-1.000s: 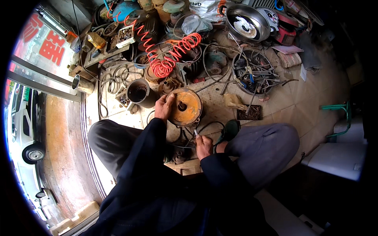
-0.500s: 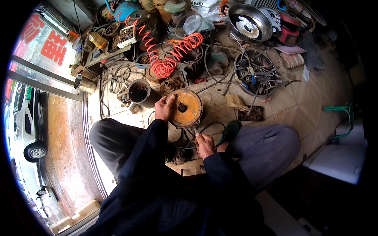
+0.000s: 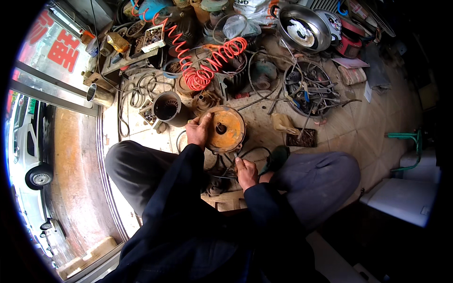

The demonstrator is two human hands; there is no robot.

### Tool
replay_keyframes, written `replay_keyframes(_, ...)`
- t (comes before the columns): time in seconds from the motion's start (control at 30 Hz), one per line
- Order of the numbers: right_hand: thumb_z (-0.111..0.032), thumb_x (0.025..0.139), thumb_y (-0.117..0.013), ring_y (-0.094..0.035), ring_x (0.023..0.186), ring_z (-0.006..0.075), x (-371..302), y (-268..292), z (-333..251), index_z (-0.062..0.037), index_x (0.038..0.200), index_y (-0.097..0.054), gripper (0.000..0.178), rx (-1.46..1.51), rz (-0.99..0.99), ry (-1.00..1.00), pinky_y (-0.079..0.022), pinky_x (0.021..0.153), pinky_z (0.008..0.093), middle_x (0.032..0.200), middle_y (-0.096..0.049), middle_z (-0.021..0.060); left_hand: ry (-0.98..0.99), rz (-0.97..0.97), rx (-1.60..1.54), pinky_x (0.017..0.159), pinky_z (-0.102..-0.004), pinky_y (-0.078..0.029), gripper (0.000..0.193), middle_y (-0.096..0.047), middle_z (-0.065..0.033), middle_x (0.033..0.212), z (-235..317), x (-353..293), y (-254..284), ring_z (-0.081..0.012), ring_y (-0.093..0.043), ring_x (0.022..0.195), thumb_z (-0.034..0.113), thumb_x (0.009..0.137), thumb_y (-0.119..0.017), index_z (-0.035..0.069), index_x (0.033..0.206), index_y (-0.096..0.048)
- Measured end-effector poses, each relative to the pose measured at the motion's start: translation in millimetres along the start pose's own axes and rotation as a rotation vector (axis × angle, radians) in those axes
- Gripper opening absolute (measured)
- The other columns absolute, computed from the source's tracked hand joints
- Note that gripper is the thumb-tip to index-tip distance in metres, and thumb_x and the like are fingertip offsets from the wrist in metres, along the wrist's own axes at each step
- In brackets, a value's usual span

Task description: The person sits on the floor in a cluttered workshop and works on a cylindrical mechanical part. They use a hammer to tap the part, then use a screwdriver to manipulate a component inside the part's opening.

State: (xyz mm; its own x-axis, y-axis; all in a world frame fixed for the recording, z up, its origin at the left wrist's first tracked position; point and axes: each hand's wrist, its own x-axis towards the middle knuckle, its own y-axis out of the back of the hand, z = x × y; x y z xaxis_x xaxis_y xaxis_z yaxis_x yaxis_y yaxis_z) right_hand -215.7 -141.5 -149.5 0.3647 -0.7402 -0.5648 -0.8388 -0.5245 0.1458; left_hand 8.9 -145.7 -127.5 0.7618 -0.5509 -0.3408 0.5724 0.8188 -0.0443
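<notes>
A round, rusty orange metal cover [image 3: 232, 133] with a dark hole and a short shaft stub at its middle is between my knees. My left hand [image 3: 198, 133] grips its left rim, the thumb lying over the top face. Below the cover, my right hand [image 3: 247, 174] is closed on a thin metal tool [image 3: 236, 154], whose upper end meets the lower rim near a lug. The tool's kind is too small to make out. Just up and left of the cover stands a grey hollow motor housing [image 3: 159, 109]; dark parts and a cable lie beneath it.
A basin of hand tools [image 3: 309, 92] stands at the far right, with a tray of small bits [image 3: 302, 138] and a yellowish glove or rag [image 3: 283, 124] nearer. A red coiled air hose [image 3: 200, 78] hangs ahead. A large steel pan [image 3: 283, 19] sits behind.
The whole view has shifted slightly. The cover and both hands keep nearly the same places, and the tool is still against the lower rim.
</notes>
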Motion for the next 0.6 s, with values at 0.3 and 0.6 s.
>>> replay_keyframes(0.3,-0.04,0.099,-0.062,-0.027,0.037,0.007,-13,10,-32,-0.0098,0.072,-0.05,0.042,0.259,-0.087,-0.3,-0.019,0.036,0.0275,0.05,-0.033,-0.0048,-0.049,0.073,-0.047,0.069,-0.0241,-0.049,0.033,-0.072,-0.0036,0.089,-3,-5,-6,-0.0084,-0.06,0.075,0.025,0.091,-0.077,-0.006,0.1,-0.073)
replay_keyframes(0.6,-0.034,0.099,-0.063,-0.03,0.04,0.0068,-13,-4,-7,-0.0102,0.067,-0.05,0.042,0.316,0.035,-0.162,-0.02,0.038,0.0285,0.053,-0.039,-0.0045,-0.058,0.149,-0.077,0.063,-0.024,-0.046,0.033,-0.069,-0.0021,0.081,-8,-8,-10,-0.007,-0.056,0.07,0.026,0.089,-0.079,-0.007,0.092,-0.072)
